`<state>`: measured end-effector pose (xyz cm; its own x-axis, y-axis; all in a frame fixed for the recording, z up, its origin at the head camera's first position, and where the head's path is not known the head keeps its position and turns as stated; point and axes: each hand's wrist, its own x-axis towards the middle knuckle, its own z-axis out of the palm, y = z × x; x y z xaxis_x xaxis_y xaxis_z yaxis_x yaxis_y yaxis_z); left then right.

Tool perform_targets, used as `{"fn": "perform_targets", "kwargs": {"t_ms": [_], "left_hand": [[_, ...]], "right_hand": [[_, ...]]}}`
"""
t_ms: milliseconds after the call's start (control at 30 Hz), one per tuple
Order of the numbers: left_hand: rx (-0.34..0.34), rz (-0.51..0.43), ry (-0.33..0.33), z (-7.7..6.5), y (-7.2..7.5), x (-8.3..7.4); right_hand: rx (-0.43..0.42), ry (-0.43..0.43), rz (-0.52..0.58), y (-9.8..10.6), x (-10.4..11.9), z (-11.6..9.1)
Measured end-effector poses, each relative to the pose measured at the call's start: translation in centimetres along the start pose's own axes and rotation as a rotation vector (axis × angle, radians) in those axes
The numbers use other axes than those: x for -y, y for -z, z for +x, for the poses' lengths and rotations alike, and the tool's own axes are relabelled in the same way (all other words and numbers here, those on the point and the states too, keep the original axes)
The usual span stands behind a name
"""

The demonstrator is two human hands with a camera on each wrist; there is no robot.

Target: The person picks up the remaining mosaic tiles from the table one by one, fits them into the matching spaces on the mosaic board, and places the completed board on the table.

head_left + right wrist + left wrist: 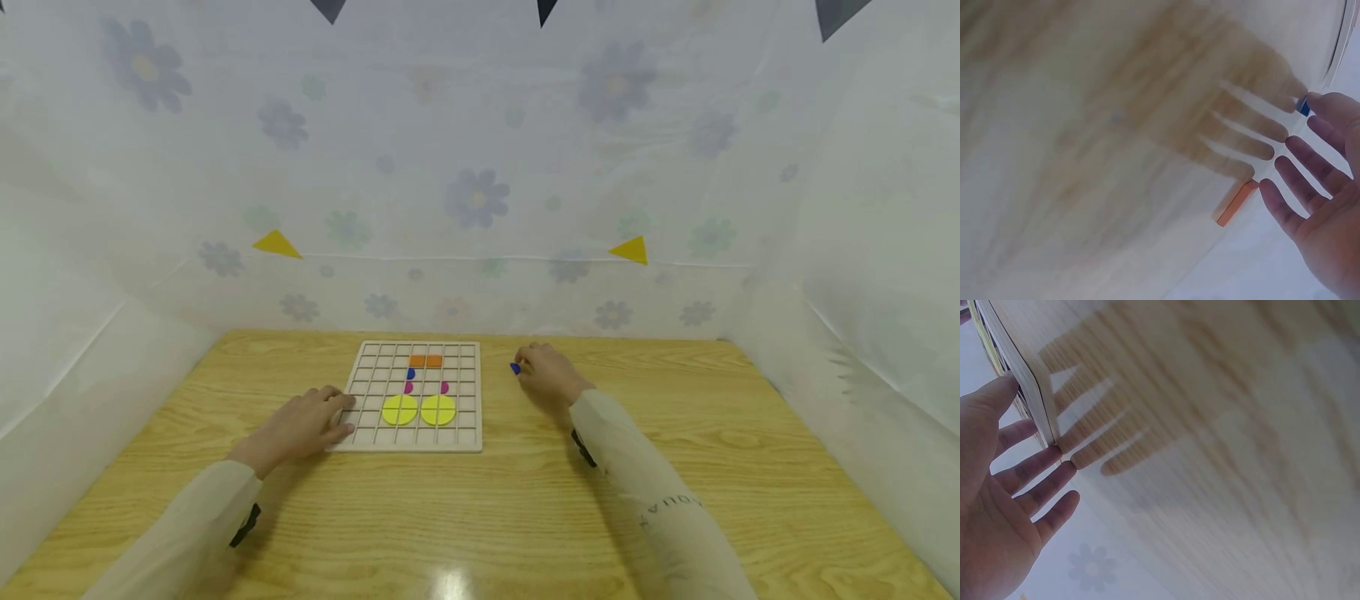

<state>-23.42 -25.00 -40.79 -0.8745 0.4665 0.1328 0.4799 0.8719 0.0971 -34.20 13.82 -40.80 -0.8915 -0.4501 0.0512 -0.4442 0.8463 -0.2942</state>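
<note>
A white grid board (468, 437) lies on the table left of centre. My left hand (300, 425) rests at its left edge, thumb and fingertips touching the rim, fingers mostly straight in the left wrist view (1007, 487). On the board are two orange squares (417, 361), a blue half-round piece (411, 374), two magenta half-round pieces (408, 387) and two yellow round shapes (400, 409). Right of the board, my right hand (551, 372) pinches a small blue piece (515, 367) between thumb and index finger. Beside its little finger lies an orange piece (1235, 203), seen only in the right wrist view.
The wood-grain table (525, 517) is enclosed by pale flower-patterned sheeting (480, 283) at the back and both sides. Two yellow triangles (630, 250) show on the back sheet.
</note>
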Motion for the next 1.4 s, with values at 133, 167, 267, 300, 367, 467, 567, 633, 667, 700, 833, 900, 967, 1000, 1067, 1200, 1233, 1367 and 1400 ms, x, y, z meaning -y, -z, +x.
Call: {"fn": "perform_targets", "kwargs": {"t_ms": [133, 167, 267, 300, 367, 467, 567, 633, 667, 700, 833, 900, 967, 1000, 1067, 1200, 1233, 1367, 1400], "left_hand": [[-0.01, 0.003, -0.01, 0.07, -0.02, 0.01], [-0.012, 0.002, -0.01, 0.08, -0.02, 0.01], [-0.015, 0.001, -0.011, 0.1, -0.02, 0.0], [-0.015, 0.001, -0.012, 0.11, -0.02, -0.01], [-0.013, -0.002, -0.007, 0.07, -0.02, -0.03], [-0.01, -0.004, -0.011, 0.0, 0.11, -0.1], [-0.009, -0.001, -0.016, -0.04, 0.25, -0.15], [-0.007, 0.002, -0.017, -0.04, 0.26, -0.1], [-0.006, 0.004, -0.015, 0.0, 0.26, -0.09], [-0.004, 0.006, -0.016, 0.01, 0.24, -0.05], [-0.001, 0.015, -0.013, 0.05, 0.07, 0.05], [-0.003, 0.016, -0.015, 0.07, -0.06, 0.12], [-0.005, 0.012, -0.013, 0.1, -0.12, 0.11], [-0.006, 0.01, -0.014, 0.12, -0.15, 0.13], [-0.009, 0.011, -0.02, 0.17, -0.16, 0.14], [-0.01, 0.007, -0.019, 0.14, -0.12, 0.11], [-0.009, 0.009, -0.02, 0.12, -0.12, 0.11], [-0.006, 0.009, -0.016, 0.03, -0.1, 0.11], [-0.006, 0.011, -0.016, 0.02, -0.1, 0.11]], "right_hand": [[0.019, 0.014, -0.014, 0.2, -0.17, 0.21], [0.025, 0.014, -0.013, 0.26, -0.19, 0.25], [0.035, 0.027, -0.015, 0.41, -0.19, 0.3], [0.04, 0.025, -0.014, 0.43, -0.17, 0.32], [0.041, 0.036, -0.018, 0.47, -0.15, 0.34], [0.045, 0.044, -0.023, 0.49, -0.12, 0.42], [0.054, 0.042, -0.019, 0.39, -0.13, 0.53], [0.058, 0.042, -0.02, 0.3, -0.18, 0.59], [0.058, 0.042, -0.024, 0.24, -0.22, 0.64], [0.057, 0.045, -0.027, 0.19, -0.27, 0.67], [0.049, 0.055, -0.04, 0.08, -0.43, 0.74], [0.042, 0.064, -0.043, 0.04, -0.5, 0.73], [0.042, 0.062, -0.041, 0.03, -0.52, 0.72], [0.043, 0.061, -0.043, 0.04, -0.52, 0.7], [0.047, 0.053, -0.04, 0.08, -0.48, 0.62], [0.056, 0.039, -0.041, 0.24, -0.24, 0.45], [0.055, 0.039, -0.041, 0.28, -0.18, 0.4], [0.052, 0.048, -0.056, 0.4, 0.04, 0.34], [0.052, 0.049, -0.061, 0.42, 0.08, 0.34]]}}
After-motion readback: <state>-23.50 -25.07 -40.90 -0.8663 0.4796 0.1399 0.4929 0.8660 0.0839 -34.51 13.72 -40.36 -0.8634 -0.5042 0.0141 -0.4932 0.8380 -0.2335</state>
